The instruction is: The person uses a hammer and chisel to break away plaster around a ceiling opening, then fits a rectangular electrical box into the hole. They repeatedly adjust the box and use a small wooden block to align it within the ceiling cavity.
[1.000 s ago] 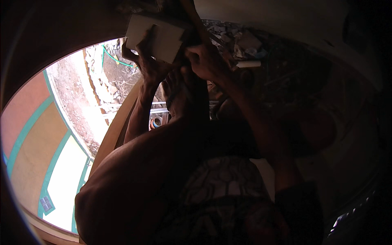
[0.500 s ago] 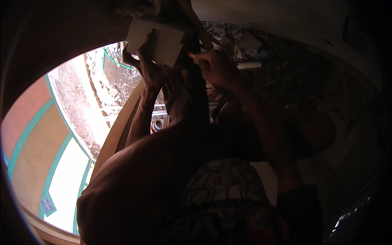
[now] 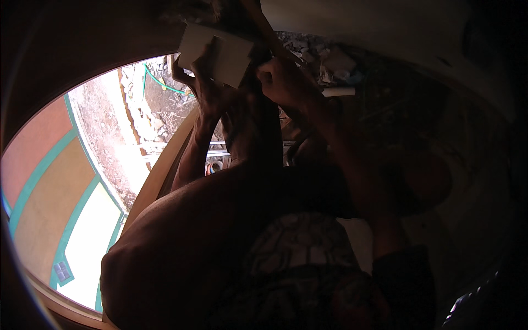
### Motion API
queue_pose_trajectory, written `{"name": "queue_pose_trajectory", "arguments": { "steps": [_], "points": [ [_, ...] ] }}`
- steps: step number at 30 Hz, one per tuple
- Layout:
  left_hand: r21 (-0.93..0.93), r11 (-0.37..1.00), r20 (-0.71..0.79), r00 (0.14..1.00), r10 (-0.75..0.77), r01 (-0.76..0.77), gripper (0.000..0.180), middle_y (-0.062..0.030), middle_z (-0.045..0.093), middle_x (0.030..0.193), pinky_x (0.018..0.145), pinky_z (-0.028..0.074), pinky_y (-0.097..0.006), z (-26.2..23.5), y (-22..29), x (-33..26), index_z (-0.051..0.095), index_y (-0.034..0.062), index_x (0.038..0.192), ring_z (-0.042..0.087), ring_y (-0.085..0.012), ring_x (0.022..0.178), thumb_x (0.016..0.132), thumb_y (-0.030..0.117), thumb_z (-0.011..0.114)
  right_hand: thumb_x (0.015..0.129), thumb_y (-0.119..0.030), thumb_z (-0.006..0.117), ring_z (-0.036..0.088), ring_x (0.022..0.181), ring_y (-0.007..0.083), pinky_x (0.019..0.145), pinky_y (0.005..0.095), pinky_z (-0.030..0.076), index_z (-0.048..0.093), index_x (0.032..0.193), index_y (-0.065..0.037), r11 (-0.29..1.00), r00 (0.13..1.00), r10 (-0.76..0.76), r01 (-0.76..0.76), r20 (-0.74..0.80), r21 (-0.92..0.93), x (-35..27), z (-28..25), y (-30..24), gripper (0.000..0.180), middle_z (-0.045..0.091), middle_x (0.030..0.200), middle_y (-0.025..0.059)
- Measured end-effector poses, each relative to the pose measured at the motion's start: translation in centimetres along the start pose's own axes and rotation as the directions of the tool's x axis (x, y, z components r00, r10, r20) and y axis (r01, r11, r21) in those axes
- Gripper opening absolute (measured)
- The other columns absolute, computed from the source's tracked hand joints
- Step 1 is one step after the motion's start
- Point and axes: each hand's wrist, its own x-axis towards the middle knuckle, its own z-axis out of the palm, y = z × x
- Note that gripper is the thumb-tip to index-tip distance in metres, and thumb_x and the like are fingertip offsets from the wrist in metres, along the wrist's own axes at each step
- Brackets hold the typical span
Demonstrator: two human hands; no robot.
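Ranking by apparent size: bent leg (image 3: 170, 236) fills lower L/ctr, heavily shadowed. Sunlit ground (image 3: 99, 132) at far L. Rubble (image 3: 324, 58) upper ctr-R, beyond the hands. Bare foot (image 3: 245, 126) upper ctr, under the work; contact w/ the piece above not confirmed.

Pale block (image 3: 234, 58) sits upper ctr, tilted, above toes. L hand (image 3: 208, 99) grips it from below/L, a finger laid over its face. R hand (image 3: 286, 85) is just beside block's R side, fingers apparently curled; whether it's pinching anything, cannot tell (too dark). Smallest: white cylinder (image 3: 338, 91), R of R hand, apart from it.

Assessment: L grip looks adequate but one-handed; firm bracing of block advised, so it can't rock. L fingers should sit well clear of edge nearest R hand. R-hand strokes best short, controlled, directed away from L hand & toes. Rec. turning R side to light; contact pt. presently obscured.
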Motion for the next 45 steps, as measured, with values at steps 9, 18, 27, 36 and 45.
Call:
{"name": "queue_pose_trajectory", "arguments": {
  "steps": [9,18,27,36,45],
  "points": [
    [0.071,0.994,0.014,0.996,-0.085,0.084,0.108,-0.0203,0.048,0.133,0.096,0.049,-0.047,0.1,-0.9,-0.2,0.035,0.0027,0.146,0.053,-0.0370,0.122,0.060,0.033,0.094,0.092,-0.010,0.054,0.072,0.077,0.0295,0.073,0.0405,0.054,0.073,0.099,0.001,0.998,0.997,-0.058,0.058,0.047,-0.007,-1.9,-0.7,1.3,0.022,0.071,0.083,0.0195],
    [0.018,0.999,0.024,0.999,-0.042,0.042,0.115,-0.0204,0.047,0.133,0.096,0.048,-0.046,-0.2,-0.9,0.5,0.032,0.0013,0.147,0.051,-0.0349,0.121,0.057,0.034,0.096,0.091,-0.009,0.057,0.071,0.082,0.0380,0.072,0.0432,0.054,0.071,0.095,0.002,0.994,0.993,0.009,0.003,-0.116,0.107,-2.1,-0.7,0.5,0.018,0.070,0.089,0.0236],
    [-0.055,0.996,0.052,0.996,-0.066,0.069,0.112,-0.0213,0.046,0.132,0.096,0.049,-0.046,-0.6,0.0,1.3,0.032,0.0002,0.145,0.051,-0.0340,0.119,0.060,0.036,0.096,0.091,-0.010,0.056,0.071,0.081,0.0381,0.071,0.0429,0.055,0.070,0.094,0.002,0.992,0.995,0.037,-0.026,-0.094,0.126,-1.7,-1.5,0.2,0.019,0.069,0.087,0.0257],
    [-0.064,0.996,0.038,0.998,-0.059,0.061,0.117,-0.0235,0.043,0.131,0.102,0.042,-0.047,-0.2,-0.3,1.1,0.031,-0.0002,0.144,0.046,-0.0326,0.122,0.057,0.040,0.098,0.091,-0.010,0.055,0.074,0.078,0.0304,0.068,0.0382,0.055,0.073,0.108,-0.002,0.975,0.991,0.134,-0.136,0.022,0.177,-1.3,-1.7,-0.8,0.026,0.071,0.088,0.0242],
    [-0.064,0.997,0.003,0.999,-0.043,0.043,0.111,-0.0209,0.048,0.131,0.097,0.048,-0.046,-0.3,-0.6,0.9,0.037,0.0015,0.145,0.051,-0.0346,0.121,0.058,0.037,0.097,0.093,-0.011,0.055,0.071,0.067,0.0214,0.063,0.0359,0.052,0.074,0.109,-0.003,0.975,0.974,-0.062,0.105,-0.216,0.196,-0.4,0.6,0.9,0.027,0.072,0.080,0.0171]
  ]
}}
